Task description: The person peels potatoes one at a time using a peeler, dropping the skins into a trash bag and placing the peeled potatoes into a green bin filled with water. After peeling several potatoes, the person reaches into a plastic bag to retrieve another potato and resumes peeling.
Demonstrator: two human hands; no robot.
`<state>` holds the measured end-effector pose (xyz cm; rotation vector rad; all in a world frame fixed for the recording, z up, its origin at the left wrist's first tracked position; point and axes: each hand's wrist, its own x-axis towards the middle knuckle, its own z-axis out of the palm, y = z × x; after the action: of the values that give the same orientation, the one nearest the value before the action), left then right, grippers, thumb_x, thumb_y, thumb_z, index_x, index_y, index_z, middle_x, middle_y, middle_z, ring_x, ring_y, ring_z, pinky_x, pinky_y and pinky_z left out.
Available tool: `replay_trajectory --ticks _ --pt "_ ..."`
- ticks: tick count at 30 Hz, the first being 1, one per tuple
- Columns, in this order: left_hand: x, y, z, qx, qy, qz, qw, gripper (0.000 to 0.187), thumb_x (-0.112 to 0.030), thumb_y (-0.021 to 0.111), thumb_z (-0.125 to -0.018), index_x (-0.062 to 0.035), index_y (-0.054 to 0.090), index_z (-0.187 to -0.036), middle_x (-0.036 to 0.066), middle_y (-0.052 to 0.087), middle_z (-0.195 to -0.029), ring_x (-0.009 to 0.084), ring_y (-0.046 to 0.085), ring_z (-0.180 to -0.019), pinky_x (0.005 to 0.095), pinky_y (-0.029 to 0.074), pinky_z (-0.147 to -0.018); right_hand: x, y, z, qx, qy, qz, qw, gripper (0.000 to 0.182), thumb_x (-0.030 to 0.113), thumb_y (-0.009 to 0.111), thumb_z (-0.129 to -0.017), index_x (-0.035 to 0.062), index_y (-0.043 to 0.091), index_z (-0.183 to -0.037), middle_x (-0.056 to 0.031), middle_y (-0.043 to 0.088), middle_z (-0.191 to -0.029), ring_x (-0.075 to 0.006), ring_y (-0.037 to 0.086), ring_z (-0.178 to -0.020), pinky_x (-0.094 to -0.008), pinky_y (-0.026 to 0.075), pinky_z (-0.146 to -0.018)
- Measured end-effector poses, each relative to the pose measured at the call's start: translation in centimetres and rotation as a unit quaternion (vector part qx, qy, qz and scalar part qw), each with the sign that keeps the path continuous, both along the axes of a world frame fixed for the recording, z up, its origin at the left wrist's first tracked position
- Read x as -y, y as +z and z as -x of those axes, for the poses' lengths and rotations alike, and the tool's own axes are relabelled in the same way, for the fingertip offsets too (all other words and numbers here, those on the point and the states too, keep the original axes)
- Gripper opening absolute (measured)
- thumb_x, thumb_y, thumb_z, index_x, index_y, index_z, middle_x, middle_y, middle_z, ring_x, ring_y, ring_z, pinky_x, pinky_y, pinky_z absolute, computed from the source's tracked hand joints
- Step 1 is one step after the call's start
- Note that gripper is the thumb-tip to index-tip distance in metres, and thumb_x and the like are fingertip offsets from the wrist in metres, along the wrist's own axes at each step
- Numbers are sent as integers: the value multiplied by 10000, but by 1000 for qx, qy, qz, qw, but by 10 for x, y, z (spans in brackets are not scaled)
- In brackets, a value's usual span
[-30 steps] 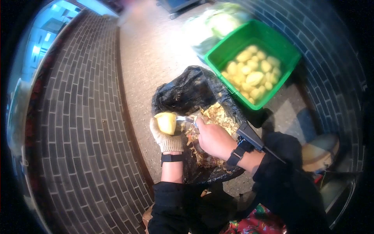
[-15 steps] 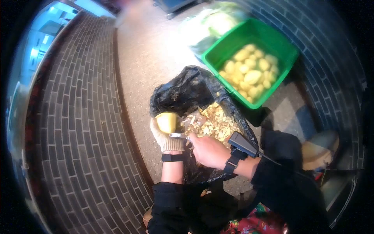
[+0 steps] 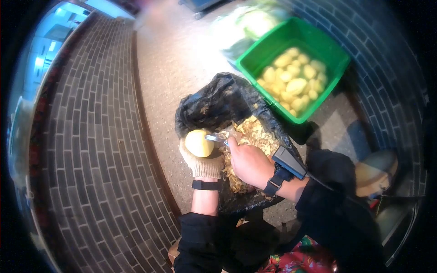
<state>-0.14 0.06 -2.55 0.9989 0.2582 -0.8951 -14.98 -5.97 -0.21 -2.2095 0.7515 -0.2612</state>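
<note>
My left hand, in a cream knitted glove, holds a pale peeled potato over the left part of a black plastic bag. My bare right hand is closed on a metal peeler, whose head touches or nearly touches the potato's right side. Below both hands, yellow-brown peelings lie in the open bag. Most of the peeler's handle is hidden in my right fingers.
A green crate with several peeled potatoes stands beyond the bag at the right. A blurred clear plastic bag lies behind it. Brick walls rise on both sides of the speckled floor. A shoe is at the right.
My right hand and the peeler have moved up and slightly right, from the potato's lower edge to its upper right side. My left hand has turned the potato and shifted slightly right.
</note>
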Motion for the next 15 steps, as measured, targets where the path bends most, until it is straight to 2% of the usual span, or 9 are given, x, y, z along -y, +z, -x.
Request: replay_trajectory --ticks 3,5,6,8,9,10,12,14,15 --pt "1 5 2 -20 34 11 999 563 -630 445 -871 -107 627 -972 73 671 -903 252 624 -824 371 510 -689 -6 1 -3 22 1 12 1000 283 74 530 -859 -61 457 -1098 -199 602 -602 -367 646 -584 -452 521 -530" --pt "-4 2 -5 -29 17 93 995 568 -615 445 -873 -87 626 -980 98 671 -883 269 637 -751 376 527 -627 -21 3 -4 -4 27 -6 1000 289 72 512 -857 -62 454 -1107 -201 606 -606 -366 650 -588 -460 522 -532" --pt "-2 3 -7 -27 18 96 995 568 -615 445 -873 -87 626 -980 98 671 -883 269 637 -751 376 527 -627 -32 1 -5 41 49 -31 997 278 70 497 -856 -57 456 -1100 -200 611 -614 -376 649 -589 -476 517 -527" --pt "-1 3 -13 13 57 57 997 585 -612 439 -876 -68 621 -989 116 665 -830 281 643 -702 392 543 -595 -37 -7 -6 11 49 -69 996 294 68 506 -850 -59 464 -1112 -204 618 -634 -385 648 -609 -481 518 -551" --pt "3 0 -19 32 88 38 995 612 -628 432 -871 -54 627 -954 124 663 -790 293 650 -710 429 550 -619 -39 -7 -5 9 54 -72 996 294 68 506 -850 -59 464 -1112 -204 618 -634 -385 648 -609 -481 518 -551" --pt "-1 -1 -21 32 93 40 994 612 -628 432 -871 -54 627 -954 124 663 -790 293 650 -710 429 550 -619 -35 -7 -5 19 61 -50 997 294 67 513 -845 -59 469 -1108 -206 619 -643 -388 645 -617 -480 516 -563" --pt "-5 3 -23 -2 -15 116 993 640 -648 432 -862 -46 641 -925 132 669 -800 303 647 -705 447 551 -632 -24 -4 -6 30 73 -24 997 295 66 519 -841 -58 474 -1104 -208 620 -652 -390 642 -625 -480 514 -575" --pt "-7 12 -19 -19 10 108 994 658 -659 439 -852 -40 654 -910 141 676 -843 304 647 -731 442 548 -639 -15 1 -4 19 47 -29 998 294 71 534 -840 -55 471 -1098 -200 608 -648 -387 630 -629 -477 503 -578" --pt "-7 14 -18 -13 16 120 993 668 -667 438 -850 -39 654 -924 140 677 -862 300 645 -751 433 548 -644 -10 1 -3 46 30 8 998 304 84 542 -844 -53 461 -1104 -190 595 -637 -389 622 -620 -485 495 -569"
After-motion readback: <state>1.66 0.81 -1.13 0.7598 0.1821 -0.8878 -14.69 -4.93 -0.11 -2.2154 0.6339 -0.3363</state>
